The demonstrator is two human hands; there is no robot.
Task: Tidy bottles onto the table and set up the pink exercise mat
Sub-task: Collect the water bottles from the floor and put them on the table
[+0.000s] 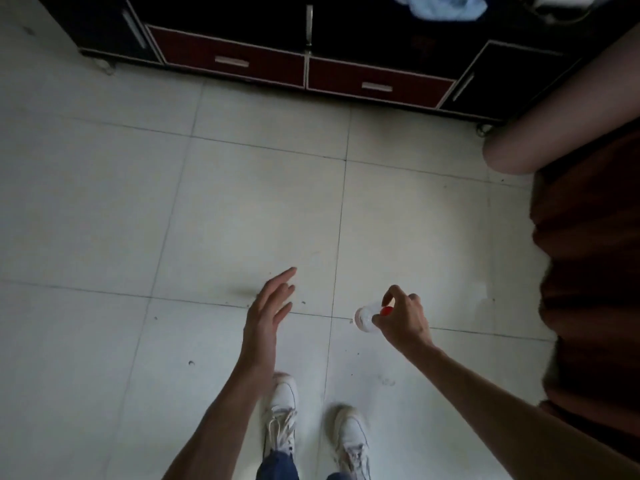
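— Right hand: item one. Fingers were curled round the neck end of a small clear bottle with a red cap, the body hanging below the knuckles toward the tiled floor. Contents?

— Bottle: looked empty or near it; the plastic was too pale and blurred to say for sure. Cap appeared on. Left hand: item two. It held nothing, fingers straight and spread, out beside the right hand and apart from it.

— Handling note for the carry?

— My judgement: a grip at the cap is thin for a swinging bottle. Better to bring the free hand under the base, or shift the fingers lower on the body, before setting it upright on a table.

— Table, location?

— None in view. Ahead of both hands stood a dark cabinet with red drawers. Beyond the right hand, a rolled pinkish cylinder, probably the mat, leaned over brown fabric.

— Other containers?

— Drawers only, closed; contents unseen.
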